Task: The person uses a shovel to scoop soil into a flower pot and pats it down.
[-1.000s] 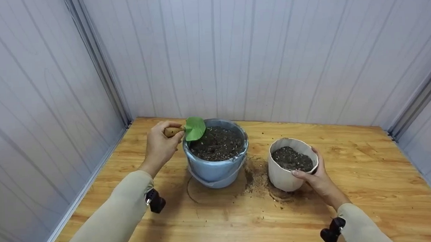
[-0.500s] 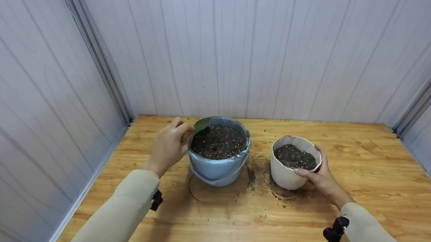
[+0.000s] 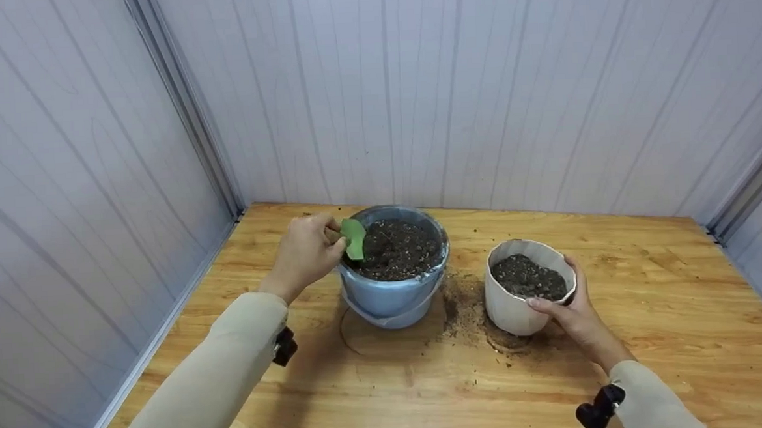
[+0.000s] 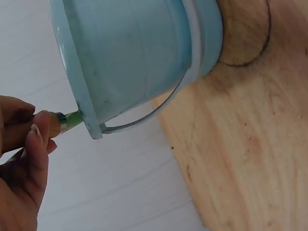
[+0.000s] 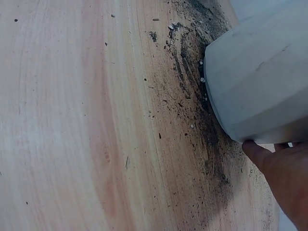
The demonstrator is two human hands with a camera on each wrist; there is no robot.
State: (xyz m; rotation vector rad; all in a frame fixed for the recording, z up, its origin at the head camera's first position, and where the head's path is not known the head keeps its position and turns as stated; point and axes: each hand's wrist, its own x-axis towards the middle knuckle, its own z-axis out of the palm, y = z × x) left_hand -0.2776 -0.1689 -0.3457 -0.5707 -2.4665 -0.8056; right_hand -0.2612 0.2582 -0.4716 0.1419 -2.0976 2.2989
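And here's the left hand, fingers curled and thumb pressed in, gripping the brown wooden handle of a small green-bladed trowel! That green blade pokes out just to the right of the fingers, at the near-hand side of a round, light-blue plastic bucket; whether its edge touches the dark, speckled soil inside, I cannot tell. The bucket stands upright just right of this hand, its pale carrying handle hanging down the outside.

Over to the right hand, wrapped around a white, faceted pot: thumb over the near rim, the other fingers round the far right side, partly hidden. More dark soil sits below the rim, just left of those fingers. And between the two hands, spilled dirt streaks the wood-grained tabletop, running from near the bucket right up to the pot's base.
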